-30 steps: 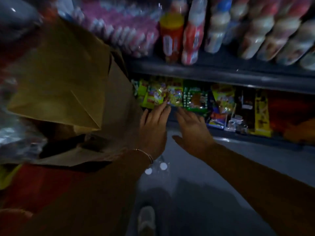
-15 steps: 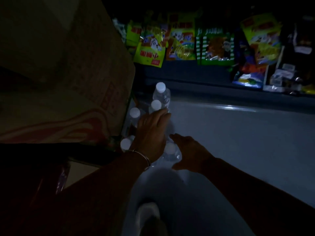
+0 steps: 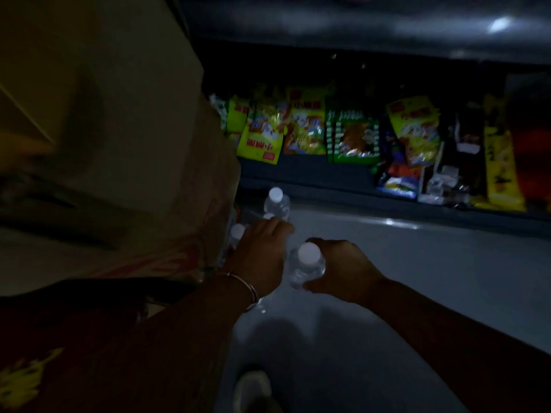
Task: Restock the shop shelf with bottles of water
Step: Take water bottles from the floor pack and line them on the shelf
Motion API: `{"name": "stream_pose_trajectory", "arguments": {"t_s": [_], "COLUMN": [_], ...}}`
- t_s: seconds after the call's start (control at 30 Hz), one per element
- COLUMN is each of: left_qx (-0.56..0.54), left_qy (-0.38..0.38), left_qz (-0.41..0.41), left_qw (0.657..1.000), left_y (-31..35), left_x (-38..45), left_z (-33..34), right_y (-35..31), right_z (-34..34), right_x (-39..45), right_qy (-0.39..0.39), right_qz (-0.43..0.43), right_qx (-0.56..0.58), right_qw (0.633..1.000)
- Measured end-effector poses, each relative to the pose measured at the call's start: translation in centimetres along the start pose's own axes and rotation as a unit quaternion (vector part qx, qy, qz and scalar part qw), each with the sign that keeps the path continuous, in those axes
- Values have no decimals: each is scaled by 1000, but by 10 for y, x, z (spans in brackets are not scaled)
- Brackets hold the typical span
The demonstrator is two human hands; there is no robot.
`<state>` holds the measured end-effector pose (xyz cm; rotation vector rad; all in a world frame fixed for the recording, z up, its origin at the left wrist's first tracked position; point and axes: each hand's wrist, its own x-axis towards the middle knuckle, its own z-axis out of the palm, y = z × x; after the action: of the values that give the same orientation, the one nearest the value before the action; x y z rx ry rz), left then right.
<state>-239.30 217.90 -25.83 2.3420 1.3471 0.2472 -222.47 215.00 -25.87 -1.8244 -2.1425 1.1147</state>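
Gripping a clear water bottle (image 3: 307, 265) just below its white cap, the right hand (image 3: 343, 271) sits a little right of the frame's centre, fingers and thumb curled round the bottle's shoulder. The bottle stands roughly upright over the pale grey floor (image 3: 417, 278), and whether its base touches the floor cannot be told. The left hand (image 3: 259, 251), with one thin metal bangle (image 3: 246, 286) at the wrist, lies just left of it at the centre, knuckles up and fingers bent down over a cluster of bottles; what it has hold of, if anything, is hidden by the hand itself. Four white caps can be counted in all: the one in the right hand, one on a far bottle (image 3: 277, 202) standing clear above the left hand, one half-hidden cap (image 3: 268, 216) at the left fingertips, and one left cap (image 3: 237, 231) beside the cardboard box (image 3: 119, 144). That single large brown box fills the left half of the frame, with red printing near its lower edge. Across the upper middle and right, a low dark shelf (image 3: 313, 174) holds a row of bright snack packets (image 3: 307, 126), yellow, green and orange, too crowded and dim to count surely. A pale shoe (image 3: 253, 389) shows at the bottom centre.
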Motion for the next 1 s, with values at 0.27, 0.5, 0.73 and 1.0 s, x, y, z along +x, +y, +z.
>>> {"name": "stream_pose_trajectory", "arguments": {"t_s": [0.27, 0.5, 0.73, 1.0], "left_qx": [-114, -262, -313, -290], "left_qy": [-104, -94, -2, 132], "left_qz": [-46, -18, 50, 107], "left_qw": [987, 960, 948, 942], "left_y": [99, 207, 287, 335], "left_x": [31, 36, 20, 9], "left_z": [-191, -430, -637, -828], "right_y": [-119, -260, -402, -539], "right_z": [-222, -420, -572, -705], "right_x": [-74, -151, -208, -241], "right_qy": [95, 162, 277, 357], "right_qz": [-72, -161, -231, -308], "right_qx": [-9, -18, 62, 137], "right_qw": [993, 973, 931, 871]}}
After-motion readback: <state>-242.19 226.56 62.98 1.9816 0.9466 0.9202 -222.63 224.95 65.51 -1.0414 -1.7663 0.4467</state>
